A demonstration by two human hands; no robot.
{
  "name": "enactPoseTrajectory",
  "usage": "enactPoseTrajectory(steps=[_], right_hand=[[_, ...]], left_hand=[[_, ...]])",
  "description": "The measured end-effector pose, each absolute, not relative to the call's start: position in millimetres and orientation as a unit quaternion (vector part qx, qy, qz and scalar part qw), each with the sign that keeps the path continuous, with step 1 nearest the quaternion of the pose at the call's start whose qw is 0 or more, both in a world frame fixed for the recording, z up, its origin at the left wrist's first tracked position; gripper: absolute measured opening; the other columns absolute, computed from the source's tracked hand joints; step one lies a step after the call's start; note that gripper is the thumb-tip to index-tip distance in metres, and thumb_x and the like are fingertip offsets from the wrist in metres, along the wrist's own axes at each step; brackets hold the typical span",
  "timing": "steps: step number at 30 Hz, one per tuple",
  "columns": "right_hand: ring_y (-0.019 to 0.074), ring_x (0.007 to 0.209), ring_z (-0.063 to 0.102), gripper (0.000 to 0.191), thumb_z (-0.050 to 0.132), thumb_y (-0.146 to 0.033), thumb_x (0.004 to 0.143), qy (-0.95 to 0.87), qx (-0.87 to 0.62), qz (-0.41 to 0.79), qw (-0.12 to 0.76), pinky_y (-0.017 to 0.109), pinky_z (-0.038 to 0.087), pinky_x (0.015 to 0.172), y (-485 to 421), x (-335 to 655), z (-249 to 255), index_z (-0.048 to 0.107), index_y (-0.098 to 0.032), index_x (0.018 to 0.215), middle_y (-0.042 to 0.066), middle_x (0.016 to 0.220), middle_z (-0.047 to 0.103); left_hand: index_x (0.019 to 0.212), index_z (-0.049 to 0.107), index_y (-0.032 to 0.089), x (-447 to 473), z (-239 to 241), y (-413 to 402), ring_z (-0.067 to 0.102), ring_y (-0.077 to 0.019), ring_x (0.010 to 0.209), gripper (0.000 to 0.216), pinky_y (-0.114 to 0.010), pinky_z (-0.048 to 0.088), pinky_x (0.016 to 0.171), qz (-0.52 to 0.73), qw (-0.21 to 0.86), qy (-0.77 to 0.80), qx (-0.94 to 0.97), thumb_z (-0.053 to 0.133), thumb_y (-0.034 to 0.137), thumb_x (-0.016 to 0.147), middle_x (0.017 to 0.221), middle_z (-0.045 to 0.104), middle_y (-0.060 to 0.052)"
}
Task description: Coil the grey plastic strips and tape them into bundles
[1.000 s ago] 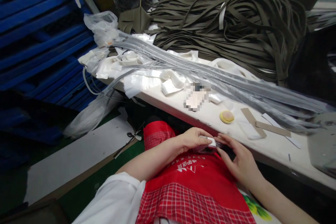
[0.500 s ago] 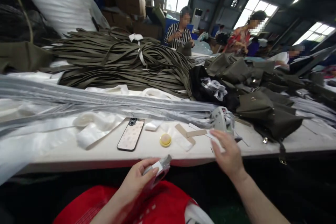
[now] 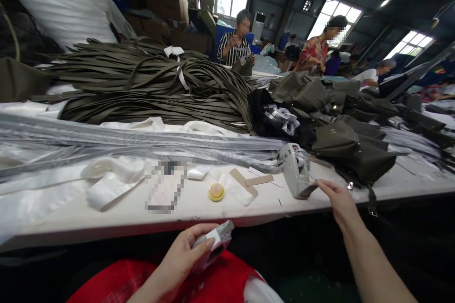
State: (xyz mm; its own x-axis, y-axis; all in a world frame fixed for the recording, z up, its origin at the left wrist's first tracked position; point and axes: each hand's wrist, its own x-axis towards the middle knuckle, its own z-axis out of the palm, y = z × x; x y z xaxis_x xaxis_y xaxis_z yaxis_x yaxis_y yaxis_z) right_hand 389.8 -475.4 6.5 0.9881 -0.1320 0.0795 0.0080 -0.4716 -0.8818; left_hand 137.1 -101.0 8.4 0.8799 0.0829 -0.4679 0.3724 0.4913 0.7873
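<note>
My left hand (image 3: 188, 251) is closed on a small grey and white folded strap piece (image 3: 215, 237), held just below the table edge above my red apron (image 3: 199, 284). My right hand (image 3: 337, 199) reaches out over the white table (image 3: 199, 208), its fingertips at the base of a grey tape dispenser (image 3: 295, 170). Its fingers look pinched at something thin beside the dispenser that I cannot make out.
A yellow round disc (image 3: 216, 191) and cardboard strips (image 3: 249, 181) lie on the table. Silver strips (image 3: 142, 142), a heap of olive straps (image 3: 152, 90) and olive bags (image 3: 355, 147) fill the rest. Other people sit at far tables.
My view swung up from my lap to the table and room. My right hand left the strap piece and moved right to the tape dispenser; my left hand kept the piece.
</note>
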Motion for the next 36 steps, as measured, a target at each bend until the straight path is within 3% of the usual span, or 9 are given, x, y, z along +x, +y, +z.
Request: enactPoseTrajectory(steps=[8, 12, 20, 28, 36], right_hand=[[0.027, 0.058, 0.066, 0.034, 0.073, -0.05, 0.061, 0.088, -0.853, 0.015, 0.514, 0.041, 0.055, 0.057, -480.7, 349.0, -20.6, 0.072, -0.017, 0.069, 0.008, 0.06, 0.07], [0.0232, 0.061, 0.064, 0.037, 0.071, -0.053, 0.068, 0.015, -0.843, 0.066, 0.533, 0.038, 0.054, 0.063, -432.1, 324.7, -6.9, 0.074, -0.018, 0.08, 0.005, 0.062, 0.068], [0.0167, 0.059, 0.056, 0.034, 0.063, -0.053, 0.081, -0.196, -0.738, 0.3, 0.572, 0.03, 0.047, 0.067, -281.5, 243.2, 16.5, 0.071, -0.02, 0.081, -0.001, 0.056, 0.061], [0.0151, 0.057, 0.052, 0.034, 0.067, -0.053, 0.079, -0.221, -0.686, 0.395, 0.57, 0.028, 0.044, 0.062, -241.4, 222.6, 6.6, 0.069, -0.019, 0.077, 0.0, 0.055, 0.06], [0.013, 0.051, 0.049, 0.043, 0.069, -0.06, 0.073, -0.189, -0.698, 0.409, 0.557, 0.026, 0.043, 0.053, -234.8, 222.9, 2.6, 0.067, -0.017, 0.071, 0.0, 0.051, 0.058]], left_hand=[[0.106, 0.07, 0.015, 136.0, -3.3, -100.9, 0.067, -0.0278, 0.097, 0.051, -0.034, 0.05, 0.087, -0.082, 0.823, 0.206, 0.523, 0.079, 0.045, 0.066, 0.107, 0.072, -0.013], [0.106, 0.07, 0.014, 139.1, -8.1, -102.6, 0.066, -0.0272, 0.097, 0.047, -0.033, 0.049, 0.086, -0.022, 0.782, 0.192, 0.593, 0.076, 0.043, 0.07, 0.106, 0.073, -0.012], [0.109, 0.068, 0.011, 136.1, -7.4, -114.7, 0.066, -0.0198, 0.086, 0.036, -0.029, 0.052, 0.079, 0.097, 0.709, 0.241, 0.656, 0.068, 0.029, 0.077, 0.099, 0.073, -0.01], [0.111, 0.066, 0.011, 124.9, -8.0, -108.5, 0.067, -0.0176, 0.087, 0.034, -0.027, 0.053, 0.081, 0.138, 0.694, 0.254, 0.659, 0.066, 0.023, 0.08, 0.101, 0.072, -0.009], [0.114, 0.066, 0.01, 123.7, -2.9, -108.3, 0.067, -0.018, 0.086, 0.036, -0.027, 0.053, 0.079, 0.14, 0.673, 0.238, 0.686, 0.063, 0.022, 0.08, 0.099, 0.072, -0.01]])
